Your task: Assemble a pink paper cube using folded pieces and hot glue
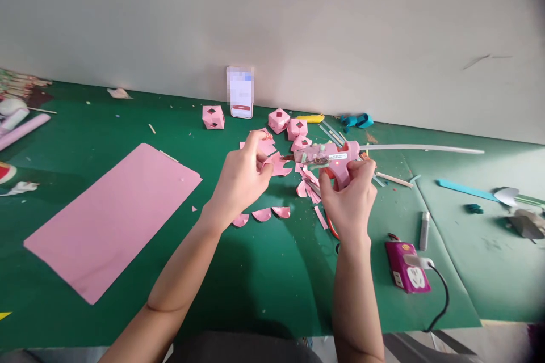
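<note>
My right hand (349, 193) is wrapped round the handle of a pink hot glue gun (330, 154). A long clear glue stick (421, 149) juts from its back end, and a small red light shows on its side. The nozzle points left, close to a pink paper piece (279, 164) pinched by my left hand (247, 167). Whether the nozzle touches the paper I cannot tell. Below my left hand lie several pink paper half-rounds (261, 215). Under the gun are pink scraps (310, 190) and scissors with a red handle (332, 226), partly hidden.
Folded pink paper shapes (213, 117) and a phone (240, 92) stand at the back by the wall. A large pink sheet (114, 221) lies at left. A yellow cutter (310, 118) is behind the gun. At right sits a purple power box (406, 266) with a black cable.
</note>
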